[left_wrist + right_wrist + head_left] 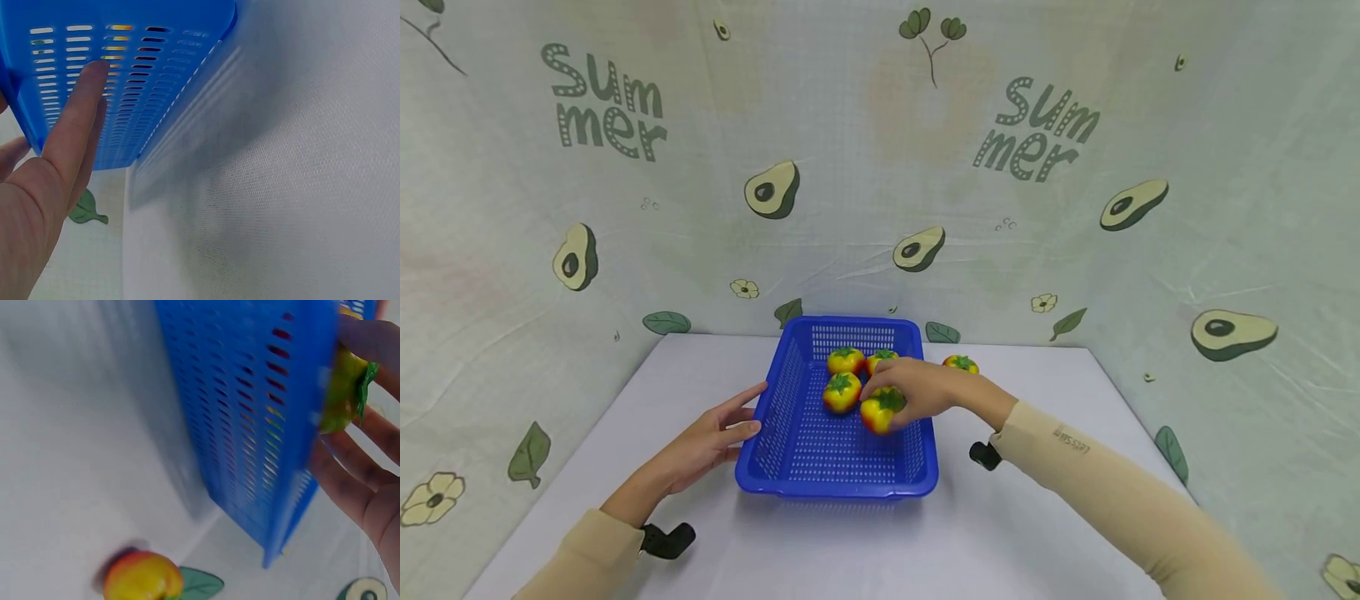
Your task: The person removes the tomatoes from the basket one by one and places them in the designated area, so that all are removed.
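Note:
A blue plastic basket (pixel 838 488) with slotted walls stands on the table. My left hand (pixel 713 442) is at its left side, fairly straight fingers (pixel 81 112) against the outer wall and fingertips right at the rim. Inside the basket, toward the back, sit three yellow-red persimmons, among them a front one (pixel 842 392), a back-left one (pixel 846 361) and a partly covered one (pixel 882 358). My right hand (pixel 921 387) reaches over the right rim and grips another persimmon (pixel 342 394), green leaves showing, within the basket's right half.
One more persimmon (pixel 961 363) lies on the white table (pixel 1022 433) outside the basket, at the back right, partly behind my right forearm. A printed cloth (pixel 850 275) hangs right behind the table's back edge.

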{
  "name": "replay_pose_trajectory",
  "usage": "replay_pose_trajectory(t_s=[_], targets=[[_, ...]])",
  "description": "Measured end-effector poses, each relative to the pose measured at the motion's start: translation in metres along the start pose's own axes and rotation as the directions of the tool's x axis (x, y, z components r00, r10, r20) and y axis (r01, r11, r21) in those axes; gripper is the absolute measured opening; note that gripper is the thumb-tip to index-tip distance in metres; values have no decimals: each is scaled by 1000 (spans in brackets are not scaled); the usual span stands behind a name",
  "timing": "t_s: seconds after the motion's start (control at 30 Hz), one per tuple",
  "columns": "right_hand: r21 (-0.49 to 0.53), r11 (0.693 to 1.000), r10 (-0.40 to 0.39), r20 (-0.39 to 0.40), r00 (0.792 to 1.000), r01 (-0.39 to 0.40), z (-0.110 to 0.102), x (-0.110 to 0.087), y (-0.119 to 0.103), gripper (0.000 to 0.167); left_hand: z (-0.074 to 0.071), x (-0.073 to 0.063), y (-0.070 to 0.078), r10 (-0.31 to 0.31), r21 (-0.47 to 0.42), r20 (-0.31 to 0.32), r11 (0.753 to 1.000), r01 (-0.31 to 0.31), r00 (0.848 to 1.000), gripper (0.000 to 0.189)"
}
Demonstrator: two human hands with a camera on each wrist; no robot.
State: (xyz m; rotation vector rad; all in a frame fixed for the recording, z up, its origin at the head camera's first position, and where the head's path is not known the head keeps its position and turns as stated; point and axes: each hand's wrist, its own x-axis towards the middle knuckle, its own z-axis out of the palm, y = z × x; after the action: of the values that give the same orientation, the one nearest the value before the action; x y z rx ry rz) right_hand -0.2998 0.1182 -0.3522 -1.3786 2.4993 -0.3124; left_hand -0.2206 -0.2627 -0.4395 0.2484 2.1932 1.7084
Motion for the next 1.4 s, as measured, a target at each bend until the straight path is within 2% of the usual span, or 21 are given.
replay_pose_trajectory(t_s=[0.23,0.33,0.53,0.77,1.03,1.4], targets=[[-3,999,45,-139,989,-45,-40,-28,13,51,0,2,2,10,7,10,1000,-10,1000,78],[6,998,69,-197,978,-69,-52,-40,25,51,0,2,1,-6,7,3,1000,6,1000,78],[37,984,180,-272,945,-177,-63,-64,55,52,0,1,-1,-25,4,-8,1000,25,1000,77],[37,945,320,-315,893,-326,-60,-89,93,55,0,1,-1,-28,-3,-16,1000,28,999,77],[87,901,430,-328,841,-426,-50,-109,123,51,2,0,2,-22,7,-20,1000,22,1000,78],[123,870,491,-313,813,-478,-31,-129,148,48,0,0,-1,-26,-5,-13,1000,26,1000,76]])
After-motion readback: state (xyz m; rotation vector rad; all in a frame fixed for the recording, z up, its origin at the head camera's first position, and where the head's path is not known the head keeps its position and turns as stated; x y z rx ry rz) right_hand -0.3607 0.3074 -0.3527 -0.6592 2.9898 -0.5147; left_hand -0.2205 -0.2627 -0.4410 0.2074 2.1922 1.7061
